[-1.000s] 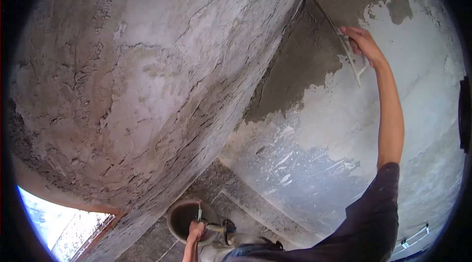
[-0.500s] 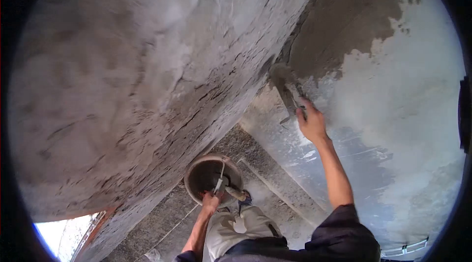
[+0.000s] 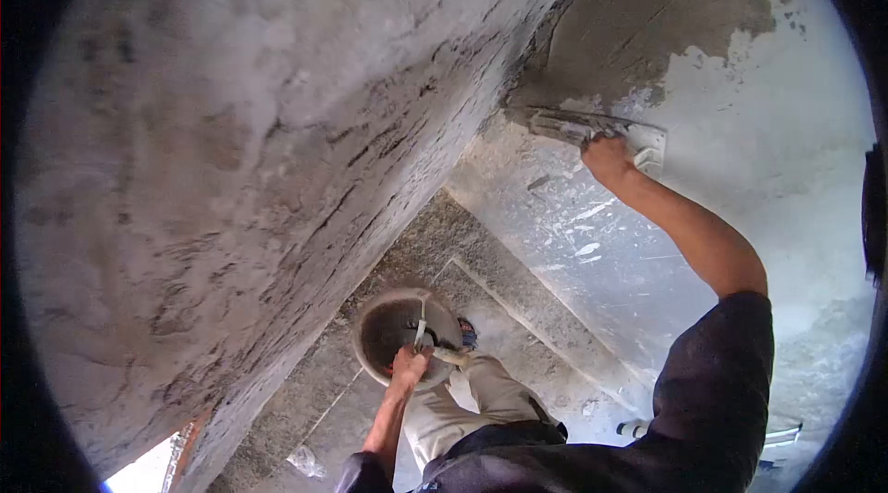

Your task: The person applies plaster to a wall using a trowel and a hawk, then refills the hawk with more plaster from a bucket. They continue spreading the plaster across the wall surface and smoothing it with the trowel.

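Note:
My right hand (image 3: 608,157) is wrapped round the grip of a plastering trowel (image 3: 651,138). Its long flat blade lies across the wall at the lower edge of the wet grey-brown plaster (image 3: 638,17), one end close to the corner. Lower down, my left hand (image 3: 410,366) is closed on the pale handle (image 3: 421,334) of a round bucket (image 3: 367,317), where a thin wire runs to the rim. A tool's wooden handle (image 3: 450,357) sticks out at the bucket's right side; its other end is hard to make out in the dark inside.
A rough, cracked wall surface (image 3: 277,178) fills the left side and meets the plastered wall at a corner. Below the wet patch is a smooth grey surface (image 3: 592,225) with white streaks. Crumpled clear plastic (image 3: 305,462) lies on the rough floor (image 3: 314,400).
My right hand has moved up and right, turning the trowel from steeply tilted to nearly level across the wall. The wet plaster's lower area looks smoother. My left hand stays at the bucket.

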Motion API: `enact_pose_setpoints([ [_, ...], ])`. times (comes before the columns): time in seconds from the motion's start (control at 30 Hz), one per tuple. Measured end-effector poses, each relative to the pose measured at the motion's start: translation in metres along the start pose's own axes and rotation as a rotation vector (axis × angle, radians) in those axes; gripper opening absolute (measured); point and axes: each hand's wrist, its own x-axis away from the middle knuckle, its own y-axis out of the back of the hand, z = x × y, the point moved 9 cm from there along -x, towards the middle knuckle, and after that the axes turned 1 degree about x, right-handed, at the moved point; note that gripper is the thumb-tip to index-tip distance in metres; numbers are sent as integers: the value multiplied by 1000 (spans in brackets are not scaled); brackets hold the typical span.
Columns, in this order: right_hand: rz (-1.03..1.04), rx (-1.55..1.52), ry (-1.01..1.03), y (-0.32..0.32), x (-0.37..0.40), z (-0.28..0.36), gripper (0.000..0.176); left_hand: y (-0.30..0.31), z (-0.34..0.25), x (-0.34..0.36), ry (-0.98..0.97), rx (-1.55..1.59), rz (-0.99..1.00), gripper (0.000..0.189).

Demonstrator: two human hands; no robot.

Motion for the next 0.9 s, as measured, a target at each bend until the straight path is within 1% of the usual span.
enact_pose_setpoints([
  [0.03,74,18,-34,3,16,-10,15,3,-7,7,-8,-5,10,43],
  [0.1,83,15,-82,12,51,-31,14,5,-14,23,75,130,75,43],
  [0.13,83,20,-124,26,67,-43,13,10,-29,30,18,6,58,42],
  [0.17,83,33,-131,40,85,-49,13,9,-22,29,7,12,66,42],
  [0.23,16,119,-111,93,120,-62,16,11,-11,16,-47,-65,22,43],
  [0.27,8,136,-121,116,129,-78,16,15,-23,31,57,-14,75,44],
  [0.33,75,56,-206,150,155,-110,13,9,-9,16,29,-5,63,45],
  [0.37,68,67,-215,173,164,-120,13,9,-6,9,2,-4,36,46],
  [0.4,-94,-76,-254,210,170,-131,14,13,-16,12,-65,-61,14,48],
  [0.43,-257,-219,-286,240,177,-143,16,15,-26,14,-89,-56,10,48],
  [0.47,-268,-212,-294,253,180,-150,16,18,-30,20,-82,-47,12,48],
  [0.5,-420,-251,-309,275,184,-161,19,20,-34,20,-79,-37,11,49],
  [0.53,-577,-286,-325,295,190,-175,22,28,-45,19,-268,-59,-90,32],
  [0.57,-604,-268,-340,304,192,-190,22,27,-40,11,-257,-64,-61,35],
  [0.63,-925,-276,-401,339,216,-226,26,37,-78,43,-154,-156,-26,51],
  [0.67,-950,-258,-413,351,219,-245,26,42,-86,49,-122,-210,-34,50],
  [0.7,-1048,-173,-442,370,229,-266,27,44,-89,48,-88,-261,-43,49],
  [0.73,-1140,-88,-467,385,238,-285,28,43,-87,39,-112,-256,-50,49],
  [0.77,-1155,-74,-474,393,234,-310,28,43,-74,27,-82,-220,-46,49],
  [0.8,-1163,-125,-499,398,228,-340,29,40,-64,18,-50,-182,-40,49],
  [0.83,-1170,-179,-520,402,224,-357,29,36,-65,19,-63,-176,-43,49],
  [0.87,-1186,-170,-521,402,220,-364,29,40,-70,20,-115,-190,-105,43],
  [0.9,-1104,-152,-555,397,206,-367,28,42,-75,22,-163,-204,-165,38],
])
